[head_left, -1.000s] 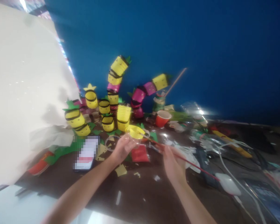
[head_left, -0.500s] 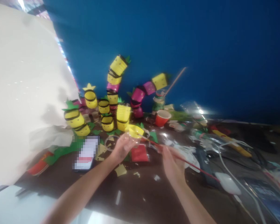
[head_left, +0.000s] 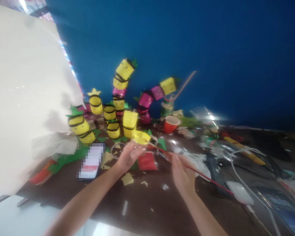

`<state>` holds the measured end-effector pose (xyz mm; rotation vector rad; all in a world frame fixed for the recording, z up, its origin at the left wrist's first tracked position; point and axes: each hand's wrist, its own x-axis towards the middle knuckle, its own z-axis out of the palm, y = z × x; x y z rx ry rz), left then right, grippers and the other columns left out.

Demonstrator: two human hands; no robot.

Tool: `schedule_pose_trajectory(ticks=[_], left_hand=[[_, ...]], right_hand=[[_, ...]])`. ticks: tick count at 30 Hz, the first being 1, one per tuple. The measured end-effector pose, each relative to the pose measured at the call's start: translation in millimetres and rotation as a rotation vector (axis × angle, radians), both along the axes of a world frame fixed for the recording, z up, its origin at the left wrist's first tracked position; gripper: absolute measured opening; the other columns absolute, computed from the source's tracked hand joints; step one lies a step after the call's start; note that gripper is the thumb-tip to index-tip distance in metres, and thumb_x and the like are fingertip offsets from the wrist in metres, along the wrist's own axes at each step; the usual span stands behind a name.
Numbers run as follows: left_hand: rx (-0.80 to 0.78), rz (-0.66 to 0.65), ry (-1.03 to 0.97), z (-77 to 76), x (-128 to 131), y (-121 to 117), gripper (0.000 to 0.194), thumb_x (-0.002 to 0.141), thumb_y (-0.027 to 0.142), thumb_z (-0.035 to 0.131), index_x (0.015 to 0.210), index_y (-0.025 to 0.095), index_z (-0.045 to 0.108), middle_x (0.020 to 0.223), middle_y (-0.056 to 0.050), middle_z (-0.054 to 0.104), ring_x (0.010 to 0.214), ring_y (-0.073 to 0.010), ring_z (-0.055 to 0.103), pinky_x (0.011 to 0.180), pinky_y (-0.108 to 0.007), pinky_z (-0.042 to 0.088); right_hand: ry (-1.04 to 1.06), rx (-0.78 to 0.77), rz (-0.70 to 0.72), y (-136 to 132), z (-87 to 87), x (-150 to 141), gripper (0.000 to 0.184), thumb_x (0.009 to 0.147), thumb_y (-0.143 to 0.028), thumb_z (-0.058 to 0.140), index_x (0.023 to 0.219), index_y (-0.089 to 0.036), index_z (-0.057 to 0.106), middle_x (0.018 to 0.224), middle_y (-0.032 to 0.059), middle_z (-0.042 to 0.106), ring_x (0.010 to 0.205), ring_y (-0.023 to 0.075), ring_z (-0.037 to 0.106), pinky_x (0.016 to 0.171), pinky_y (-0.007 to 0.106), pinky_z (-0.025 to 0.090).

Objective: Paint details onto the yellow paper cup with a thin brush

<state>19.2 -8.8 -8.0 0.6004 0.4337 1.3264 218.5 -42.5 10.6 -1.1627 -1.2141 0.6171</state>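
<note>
My left hand (head_left: 128,156) is closed round a clear plastic cup with yellow paper at its rim (head_left: 141,138), held just above the dark table (head_left: 147,200). My right hand (head_left: 182,172) grips a long thin red stick (head_left: 201,175), whose tip reaches toward the yellow cup. The picture is blurred, so the finger details are soft. Beyond the hands stand several yellow and pink cup figures with black bands and green leaves (head_left: 120,98).
A red cup (head_left: 171,124) stands behind the hands. A phone (head_left: 91,162) lies left of my left hand, with a red paper square (head_left: 147,161) between the hands. White cables (head_left: 245,157), paper scraps and clutter lie at the right. A white sheet (head_left: 27,98) rises at the left, a blue wall (head_left: 211,49) behind.
Almost nothing moved. Both hands keep their grip; the cup and the stick's tip have shifted only slightly.
</note>
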Motion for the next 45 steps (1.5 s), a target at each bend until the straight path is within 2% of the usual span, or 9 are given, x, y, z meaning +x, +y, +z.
schedule_pose_trajectory(ticks=[6,9,13,18,22,28,32,39,45], left_hand=[[-0.128,0.01,-0.044,0.9,-1,1,0.028,0.079,0.034,0.066,0.097,0.013,0.069,0.097,-0.01,0.074,0.097,-0.0255,0.067,0.098,-0.042,0.044],[-0.15,0.018,-0.057,1.5,-2,2,0.027,0.08,0.033,0.064,0.097,0.013,0.069,0.096,-0.01,0.073,0.099,-0.0256,0.067,0.1,-0.042,0.043],[-0.142,-0.001,-0.044,3.2,-2,-1,0.024,0.079,0.033,0.066,0.092,0.012,0.069,0.093,-0.009,0.074,0.097,-0.0249,0.067,0.097,-0.04,0.044],[-0.127,-0.036,-0.092,2.5,-3,0,0.028,0.081,0.036,0.063,0.096,0.013,0.068,0.1,-0.011,0.073,0.098,-0.0246,0.067,0.097,-0.04,0.045],[-0.182,-0.033,-0.14,3.5,-5,2,0.033,0.085,0.041,0.057,0.096,0.012,0.067,0.099,-0.013,0.072,0.099,-0.0263,0.067,0.098,-0.043,0.045],[-0.21,-0.072,-0.153,3.5,-7,0,0.035,0.086,0.04,0.054,0.103,0.012,0.065,0.094,-0.012,0.073,0.095,-0.0252,0.068,0.095,-0.041,0.048],[-0.201,-0.132,-0.186,1.0,-9,0,0.041,0.085,0.041,0.054,0.115,0.013,0.061,0.099,-0.013,0.072,0.093,-0.0242,0.068,0.086,-0.036,0.052],[-0.26,-0.283,-0.209,1.0,-16,3,0.049,0.082,0.046,0.053,0.107,0.005,0.062,0.086,-0.015,0.069,0.072,-0.0183,0.066,0.061,-0.024,0.052],[-0.231,-0.276,-0.206,-3.8,-16,3,0.044,0.082,0.043,0.053,0.11,0.01,0.061,0.082,-0.012,0.068,0.066,-0.0175,0.063,0.052,-0.024,0.048]], right_hand=[[0.027,-0.067,-0.13,0,2.7,0,0.03,0.081,-0.046,0.061,0.076,-0.018,0.071,0.068,0.0063,0.071,0.065,0.0218,0.064,0.063,0.035,0.051],[0.116,-0.027,-0.072,2,-5.6,2,0.028,0.08,-0.046,0.062,0.076,-0.02,0.071,0.069,0.0052,0.071,0.064,0.0206,0.064,0.063,0.034,0.051],[-0.006,-0.034,0.045,-1,-2.3,0,0.028,0.081,-0.046,0.061,0.072,-0.022,0.071,0.067,0.0045,0.07,0.065,0.0202,0.065,0.064,0.033,0.051],[-0.053,-0.067,-0.057,-5,10.1,-4,0.03,0.078,-0.048,0.063,0.071,-0.02,0.07,0.064,0.006,0.069,0.062,0.0214,0.064,0.061,0.034,0.051],[0.017,-0.054,-0.095,0,0.5,0,0.031,0.08,-0.047,0.063,0.073,-0.018,0.07,0.065,0.0054,0.07,0.063,0.0209,0.064,0.061,0.033,0.05],[0.105,-0.05,0.061,5,-17.1,4,0.023,0.078,-0.045,0.065,0.073,-0.023,0.072,0.068,0.0025,0.071,0.065,0.0188,0.065,0.063,0.032,0.05],[0.049,-0.067,0.046,4,-12.1,2,0.024,0.079,-0.044,0.064,0.072,-0.022,0.072,0.065,0.0027,0.071,0.064,0.0188,0.064,0.061,0.031,0.05],[-0.042,-0.115,-0.01,1,6.3,0,0.026,0.076,-0.045,0.063,0.07,-0.022,0.072,0.061,0.0038,0.069,0.06,0.0196,0.063,0.058,0.032,0.05],[-0.039,-0.121,-0.063,3,5.0,1,0.028,0.077,-0.046,0.063,0.072,-0.02,0.072,0.064,0.0052,0.07,0.063,0.0217,0.064,0.06,0.033,0.05]])
